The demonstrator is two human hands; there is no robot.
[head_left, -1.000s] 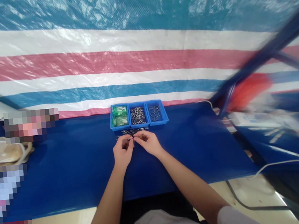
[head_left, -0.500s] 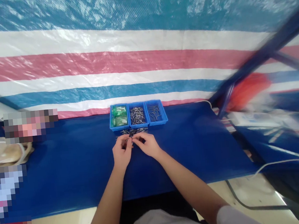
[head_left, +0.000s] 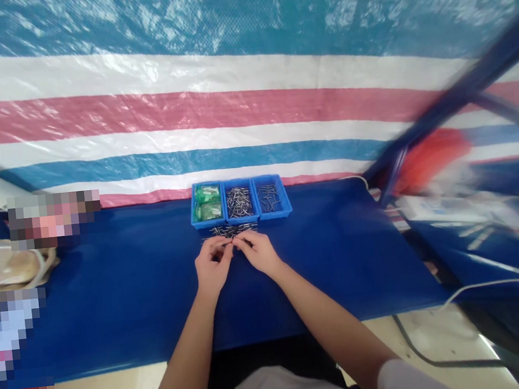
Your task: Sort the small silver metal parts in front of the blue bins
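My left hand [head_left: 212, 266] and my right hand [head_left: 259, 252] meet fingertip to fingertip just in front of a loose heap of thin metal pins [head_left: 238, 228] on the blue table. Both are closed in a pinch; whatever sits between the fingers is too small to name. Behind the heap stand three joined blue bins. The left bin [head_left: 194, 219] holds green-and-clear packets [head_left: 209, 211]. In the middle bin [head_left: 243, 218] lies a dense pile of short metal pins [head_left: 239, 201]. A few thin, longer metal pieces [head_left: 268, 198] are scattered in the right bin [head_left: 284, 210].
A striped plastic sheet [head_left: 232, 105] hangs behind the blue table [head_left: 339, 254]. At the right, a blue metal frame [head_left: 434, 104] rises beside a second table with a red bag [head_left: 439, 153] and white cables [head_left: 492, 282]. Plastic-wrapped items [head_left: 14, 267] lie at the left edge.
My fingertips have drawn closer together and shifted slightly to the right. The bins and the heap of pins stay in place.
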